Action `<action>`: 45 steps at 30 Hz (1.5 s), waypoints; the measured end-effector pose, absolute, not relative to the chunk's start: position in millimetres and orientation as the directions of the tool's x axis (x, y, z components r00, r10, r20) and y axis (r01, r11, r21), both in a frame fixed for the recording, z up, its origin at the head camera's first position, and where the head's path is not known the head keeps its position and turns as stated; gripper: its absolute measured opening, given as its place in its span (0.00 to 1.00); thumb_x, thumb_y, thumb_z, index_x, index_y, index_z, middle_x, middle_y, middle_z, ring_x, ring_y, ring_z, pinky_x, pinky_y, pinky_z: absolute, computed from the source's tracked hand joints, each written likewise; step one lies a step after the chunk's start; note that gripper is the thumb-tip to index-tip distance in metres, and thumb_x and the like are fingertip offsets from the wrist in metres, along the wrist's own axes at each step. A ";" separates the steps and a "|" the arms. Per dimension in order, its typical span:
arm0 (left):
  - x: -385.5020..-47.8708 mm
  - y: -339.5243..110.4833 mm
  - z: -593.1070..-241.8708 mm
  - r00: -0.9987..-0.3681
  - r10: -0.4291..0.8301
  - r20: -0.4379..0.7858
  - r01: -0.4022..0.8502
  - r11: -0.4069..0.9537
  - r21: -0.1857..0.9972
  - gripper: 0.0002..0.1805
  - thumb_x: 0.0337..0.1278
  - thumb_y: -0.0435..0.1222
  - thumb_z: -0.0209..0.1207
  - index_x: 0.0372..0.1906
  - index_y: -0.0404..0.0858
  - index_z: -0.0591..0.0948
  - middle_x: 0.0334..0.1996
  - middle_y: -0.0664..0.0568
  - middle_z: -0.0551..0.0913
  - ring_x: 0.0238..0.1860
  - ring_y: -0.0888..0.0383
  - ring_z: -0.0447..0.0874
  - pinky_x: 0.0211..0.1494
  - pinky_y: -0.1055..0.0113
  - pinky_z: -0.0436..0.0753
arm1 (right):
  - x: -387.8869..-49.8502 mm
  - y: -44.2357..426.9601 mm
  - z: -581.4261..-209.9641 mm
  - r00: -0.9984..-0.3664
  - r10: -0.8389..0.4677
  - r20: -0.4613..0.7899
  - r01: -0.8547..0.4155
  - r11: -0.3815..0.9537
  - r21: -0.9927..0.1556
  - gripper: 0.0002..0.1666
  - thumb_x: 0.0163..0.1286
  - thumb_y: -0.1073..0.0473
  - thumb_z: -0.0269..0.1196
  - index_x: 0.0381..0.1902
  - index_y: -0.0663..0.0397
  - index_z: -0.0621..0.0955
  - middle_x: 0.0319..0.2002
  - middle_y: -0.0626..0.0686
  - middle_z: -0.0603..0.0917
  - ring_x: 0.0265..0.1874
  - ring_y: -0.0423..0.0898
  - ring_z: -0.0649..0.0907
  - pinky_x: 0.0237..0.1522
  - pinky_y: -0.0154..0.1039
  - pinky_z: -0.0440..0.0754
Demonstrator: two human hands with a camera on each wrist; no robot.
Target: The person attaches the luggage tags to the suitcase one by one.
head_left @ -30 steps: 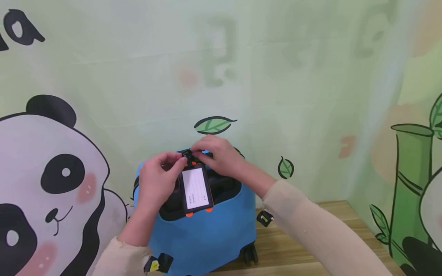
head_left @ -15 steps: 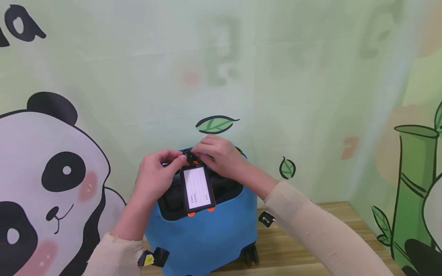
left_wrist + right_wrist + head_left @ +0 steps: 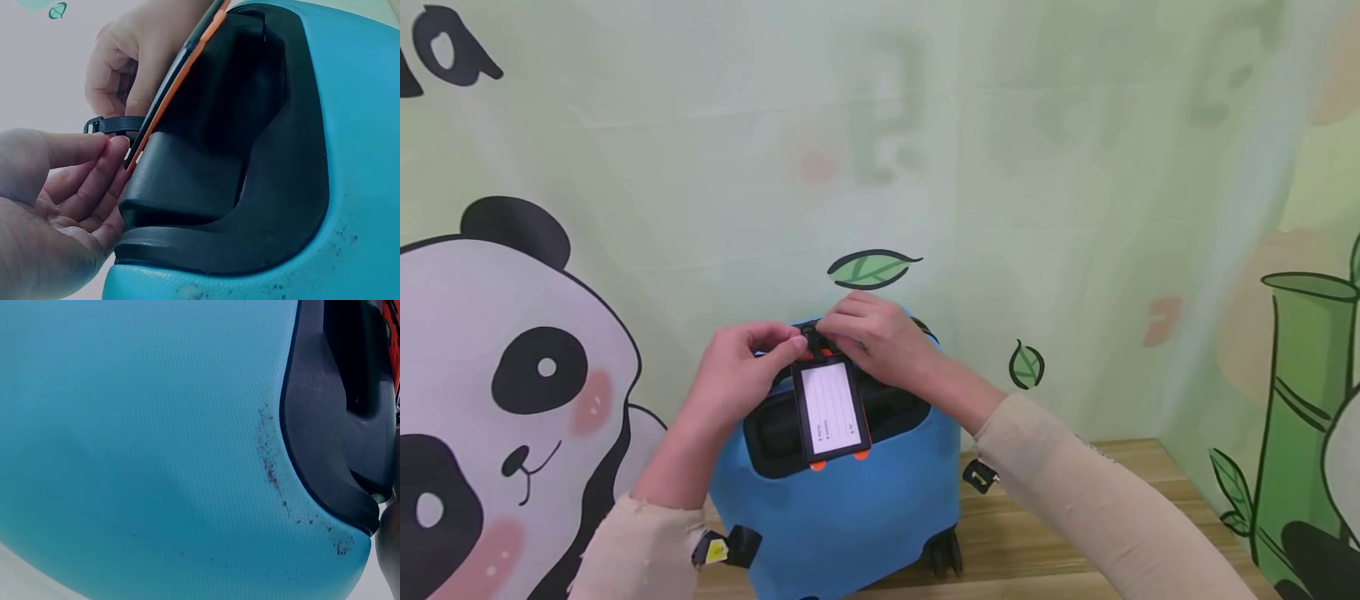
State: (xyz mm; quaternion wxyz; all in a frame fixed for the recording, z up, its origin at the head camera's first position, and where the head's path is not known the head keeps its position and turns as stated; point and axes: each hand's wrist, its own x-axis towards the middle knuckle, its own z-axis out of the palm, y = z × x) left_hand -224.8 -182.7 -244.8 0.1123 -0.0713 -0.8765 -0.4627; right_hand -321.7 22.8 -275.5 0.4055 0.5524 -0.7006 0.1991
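A blue suitcase stands upright with a black handle recess on top. Over that recess lies a luggage tag with a white lined card, a black frame and orange edges. Its black strap ends in a small buckle, clearest in the left wrist view. My left hand pinches the strap near the buckle between thumb and fingers. From the far side, my right hand pinches the strap too, its fingers curled. The fingertips partly hide the strap where it meets the handle.
The suitcase rests on a wooden surface, a black wheel showing at its lower right. Behind it hangs a pale green backdrop printed with a panda, leaves and bamboo.
My left wrist and forearm have shifted slightly left, while the left fingertips stay at the strap. The right hand keeps its place, and the head view has moved a little.
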 end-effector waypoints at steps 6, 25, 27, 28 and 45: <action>-225.2 -182.2 -242.9 -0.969 0.016 0.245 0.208 0.586 0.783 0.16 0.78 0.42 0.63 0.57 0.35 0.88 0.51 0.42 0.90 0.55 0.45 0.79 0.56 0.55 0.80 | -318.6 23.1 -274.0 -0.092 -0.602 0.793 -0.947 0.299 0.118 0.07 0.70 0.68 0.73 0.46 0.60 0.90 0.42 0.55 0.91 0.44 0.50 0.87 0.54 0.38 0.87; -224.0 -180.7 -244.3 -0.965 -0.011 0.262 0.199 0.622 0.758 0.15 0.77 0.43 0.63 0.53 0.36 0.89 0.48 0.43 0.89 0.54 0.45 0.79 0.52 0.55 0.79 | -315.7 18.5 -277.8 -0.329 -0.553 0.766 -0.943 0.234 -0.236 0.07 0.71 0.68 0.72 0.45 0.63 0.89 0.43 0.57 0.92 0.43 0.50 0.87 0.52 0.38 0.86; -223.6 -180.6 -244.6 -0.965 -0.012 0.263 0.200 0.616 0.762 0.15 0.77 0.43 0.63 0.53 0.36 0.89 0.48 0.43 0.89 0.54 0.45 0.79 0.52 0.55 0.78 | -315.3 19.0 -277.4 -0.359 -0.554 0.751 -0.933 0.238 -0.271 0.07 0.71 0.68 0.72 0.46 0.63 0.89 0.43 0.57 0.92 0.44 0.49 0.88 0.53 0.37 0.86; -223.4 -180.5 -244.7 -0.965 -0.011 0.263 0.202 0.611 0.765 0.15 0.77 0.43 0.63 0.53 0.36 0.89 0.48 0.43 0.88 0.53 0.45 0.78 0.52 0.55 0.78 | -315.0 19.6 -277.1 -0.371 -0.555 0.744 -0.928 0.238 -0.286 0.08 0.71 0.67 0.72 0.47 0.63 0.89 0.44 0.57 0.92 0.44 0.49 0.88 0.54 0.37 0.86; -222.9 -176.1 -245.3 -0.947 -0.014 0.321 0.232 0.660 0.715 0.15 0.75 0.45 0.64 0.51 0.38 0.90 0.47 0.45 0.90 0.51 0.46 0.81 0.48 0.56 0.80 | -302.2 29.4 -256.2 -0.283 -0.577 0.766 -0.956 0.233 -0.178 0.09 0.69 0.63 0.75 0.44 0.60 0.89 0.41 0.53 0.89 0.43 0.48 0.85 0.51 0.38 0.86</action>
